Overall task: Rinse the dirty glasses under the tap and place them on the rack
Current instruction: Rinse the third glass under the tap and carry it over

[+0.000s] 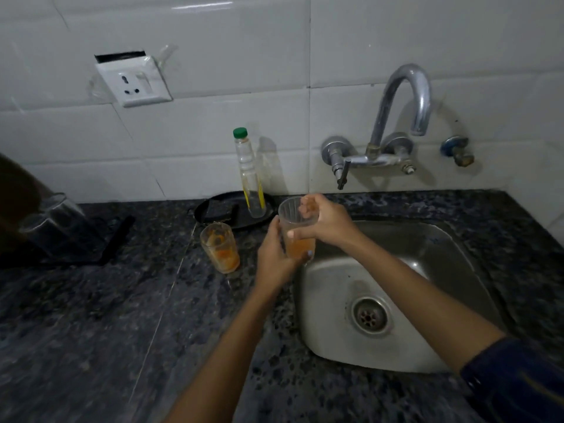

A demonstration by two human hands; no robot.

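Note:
A clear glass (294,219) with orange residue at its bottom is held upright over the sink's left rim. My left hand (273,257) wraps its lower part from the left. My right hand (323,222) grips it near the rim, with fingers reaching into the mouth. A second dirty glass (220,247), smeared orange inside, stands on the dark granite counter (91,315) just to the left. The steel tap (399,111) curves out of the tiled wall above the sink (433,248); no water runs from it.
A thin clear bottle with a green cap (248,175) stands on a black round tray (225,213) behind the glasses. A dark rack holding an upturned clear glass (58,221) sits at far left. A wall socket (134,82) and a small valve (457,151) are on the tiles.

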